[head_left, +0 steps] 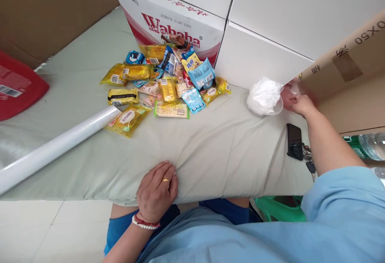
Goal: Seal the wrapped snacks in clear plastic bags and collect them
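Observation:
My left hand (157,193) lies palm down on the cloth near the table's front edge, fingers stretched out, holding nothing. Far to the right, my right hand (303,105) reaches into the corner by the cardboard, its curled fingers on a reddish see-through plastic bag (291,90). What the bag contains cannot be made out. Just left of that hand sits a bundle of clear plastic bags (264,96). A pile of wrapped snacks spreads across the back middle, with a soda biscuit pack (171,110) and a yellow snack packet (128,120) along its front.
Behind the snacks stands a Wahaha carton (177,22), with white boxes (264,56) beside it. A roll of clear film (60,146) crosses the left side near a red container (18,84). A phone (294,142) and keys (308,154) lie at the right.

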A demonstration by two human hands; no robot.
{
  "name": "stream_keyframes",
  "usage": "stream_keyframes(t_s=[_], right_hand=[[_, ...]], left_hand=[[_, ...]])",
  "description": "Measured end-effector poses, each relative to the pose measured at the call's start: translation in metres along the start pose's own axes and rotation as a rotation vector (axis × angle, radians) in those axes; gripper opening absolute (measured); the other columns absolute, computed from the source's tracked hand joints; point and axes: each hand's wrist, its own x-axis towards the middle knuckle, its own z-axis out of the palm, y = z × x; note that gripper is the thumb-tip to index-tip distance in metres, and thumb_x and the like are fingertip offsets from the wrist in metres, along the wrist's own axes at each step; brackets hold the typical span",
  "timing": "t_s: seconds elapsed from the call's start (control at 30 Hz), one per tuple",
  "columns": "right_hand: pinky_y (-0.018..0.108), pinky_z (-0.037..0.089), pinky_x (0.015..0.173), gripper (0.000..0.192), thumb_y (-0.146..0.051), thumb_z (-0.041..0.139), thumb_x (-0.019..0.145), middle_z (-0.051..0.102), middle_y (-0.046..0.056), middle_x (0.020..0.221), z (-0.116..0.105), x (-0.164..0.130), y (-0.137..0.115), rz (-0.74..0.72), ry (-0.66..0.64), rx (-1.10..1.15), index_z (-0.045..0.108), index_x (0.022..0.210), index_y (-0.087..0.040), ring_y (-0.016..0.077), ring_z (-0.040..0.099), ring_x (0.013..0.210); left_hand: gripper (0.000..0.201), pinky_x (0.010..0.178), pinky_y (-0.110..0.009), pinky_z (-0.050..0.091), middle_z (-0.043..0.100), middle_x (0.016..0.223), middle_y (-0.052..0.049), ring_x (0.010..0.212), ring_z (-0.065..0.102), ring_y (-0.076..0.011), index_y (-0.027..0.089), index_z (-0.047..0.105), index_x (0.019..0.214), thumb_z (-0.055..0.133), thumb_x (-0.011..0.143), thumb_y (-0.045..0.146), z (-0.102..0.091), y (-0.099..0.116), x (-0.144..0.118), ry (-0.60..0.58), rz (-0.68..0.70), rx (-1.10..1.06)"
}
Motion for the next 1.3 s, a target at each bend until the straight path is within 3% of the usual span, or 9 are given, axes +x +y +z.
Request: stream_keyframes(t_s=[0.1, 0.17, 0.33, 0.47, 0.63, 0.77, 0.97, 1.1, 1.3], right_hand=[[0.031, 0.042, 0.078, 0.024, -0.017, 0.050, 0.094, 0.065, 0.017, 0.105, -0.023, -0.008, -0.031, 0.144, 0.211, 0.148, 0.068, 0.108, -0.008, 0.0172, 0.053, 0.083], [0.031, 0.043, 0.087, 0.030, -0.018, 0.045, 0.098, 0.062, 0.019, 0.121, -0.038, -0.022, -0.061, 0.020, 0.353, 0.259, 0.064, 0.120, -0.010, 0.0182, 0.056, 0.097], [0.041, 0.038, 0.105, 0.015, -0.029, 0.067, 0.090, 0.065, 0.011, 0.118, -0.053, -0.051, -0.122, -0.385, 0.052, 0.147, 0.071, 0.103, -0.021, 0.0277, 0.051, 0.118], [0.039, 0.044, 0.095, 0.014, -0.028, 0.062, 0.093, 0.068, 0.010, 0.096, -0.069, -0.058, -0.132, -0.188, 0.241, 0.333, 0.071, 0.096, -0.018, 0.0233, 0.056, 0.099], [0.027, 0.038, 0.054, 0.014, -0.029, 0.070, 0.082, 0.055, -0.002, 0.071, -0.104, -0.114, -0.162, 0.059, 0.577, 1.229, 0.059, 0.087, -0.022, 0.0119, 0.045, 0.058], [0.021, 0.036, 0.049, 0.030, -0.038, 0.085, 0.075, 0.051, -0.006, 0.063, -0.087, -0.210, -0.221, 0.113, 0.026, 1.632, 0.061, 0.083, -0.023, 0.0097, 0.044, 0.054], [0.020, 0.042, 0.051, 0.034, -0.048, 0.089, 0.076, 0.056, -0.003, 0.066, -0.040, -0.320, -0.296, 0.231, -0.672, 1.679, 0.068, 0.081, -0.022, 0.0092, 0.049, 0.059], [0.019, 0.036, 0.044, 0.033, -0.046, 0.089, 0.074, 0.050, -0.004, 0.063, -0.039, -0.317, -0.296, 0.289, -0.774, 1.789, 0.067, 0.078, -0.022, 0.0084, 0.040, 0.053], [0.016, 0.027, 0.035, 0.028, -0.035, 0.088, 0.071, 0.044, -0.006, 0.067, -0.043, -0.295, -0.276, 0.370, -0.774, 1.919, 0.065, 0.081, -0.022, 0.0056, 0.025, 0.048]], left_hand=[[0.029, 0.092, -0.041, 0.058, 0.078, 0.107, -0.011, 0.104, 0.074, -0.0282, 0.018, 0.068, 0.111, 0.068, 0.085, 0.006, 0.000, 0.000, 0.000, 0.006, 0.000, -0.015], [0.028, 0.093, -0.042, 0.058, 0.078, 0.107, -0.012, 0.105, 0.074, -0.0286, 0.017, 0.069, 0.110, 0.068, 0.085, 0.006, 0.000, 0.000, -0.001, 0.009, 0.004, -0.024], [0.025, 0.094, -0.042, 0.058, 0.078, 0.107, -0.011, 0.107, 0.073, -0.0279, 0.018, 0.071, 0.110, 0.064, 0.087, 0.009, 0.001, 0.000, -0.004, 0.007, -0.013, -0.036], [0.024, 0.096, -0.043, 0.059, 0.078, 0.108, -0.011, 0.109, 0.073, -0.0275, 0.020, 0.074, 0.109, 0.060, 0.090, 0.013, 0.003, -0.001, -0.009, -0.024, -0.047, -0.070], [0.019, 0.095, -0.043, 0.060, 0.074, 0.104, -0.011, 0.105, 0.071, -0.0252, 0.021, 0.072, 0.105, 0.057, 0.095, 0.015, -0.001, -0.002, -0.012, 0.030, -0.117, -0.263], [0.019, 0.092, -0.041, 0.060, 0.067, 0.113, -0.011, 0.107, 0.067, -0.0227, 0.022, 0.064, 0.118, 0.054, 0.103, 0.028, -0.019, 0.013, -0.008, 0.026, -0.316, -0.612], [0.094, 0.120, -0.058, 0.040, 0.046, 0.153, -0.020, 0.147, 0.042, -0.0370, 0.021, 0.045, 0.148, 0.079, 0.076, 0.070, -0.032, 0.039, 0.010, -0.152, -0.420, -0.953], [0.046, 0.118, -0.054, 0.041, 0.062, 0.130, -0.015, 0.138, 0.053, -0.0321, 0.020, 0.062, 0.116, 0.074, 0.089, 0.055, -0.027, 0.030, 0.021, -0.179, -0.689, -1.012], [0.063, 0.098, -0.039, 0.054, 0.065, 0.127, -0.013, 0.112, 0.067, -0.0233, 0.019, 0.061, 0.123, 0.087, 0.076, 0.053, -0.021, 0.034, 0.033, -0.260, -0.901, -1.402]])
